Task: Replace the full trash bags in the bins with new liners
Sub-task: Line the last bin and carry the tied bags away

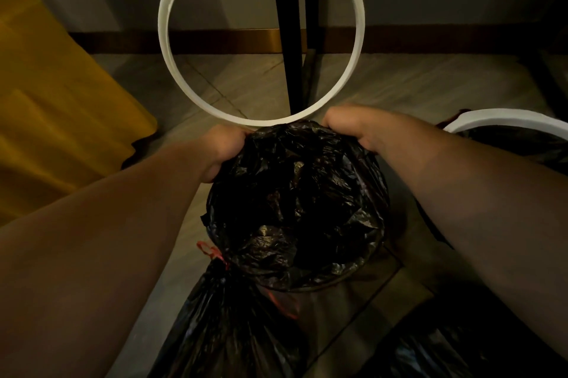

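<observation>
- The left hand (226, 147) is curled over the far-left rim of the black liner (295, 202), pinching the plastic.
- The right hand (353, 128) is curled over the liner's far-right rim, gripping it in the same way; the fingertips of both hands are hidden behind the plastic.
- The liner is spread open in a round mouth between the two forearms, its edge folded outward all round; the bin under it is hidden.
- A white ring (164, 24) stands upright just beyond the liner, its lowest arc between the two hands. It cannot be told whether the fingers hold it.
- A tied full bag (221, 316) lies on the floor (399, 85) against the liner's near-left side, its neck closed with a red tie (212, 251).
- A second white-rimmed bin (507, 121) with black plastic in it stands to the right, past the right forearm.
- At the floor's far edge a dark skirting (123, 42) runs along the wall, and a black leg (285, 39) stands there, seen through the ring.
- Yellow fabric (55, 116) hangs down to the floor on the left.
</observation>
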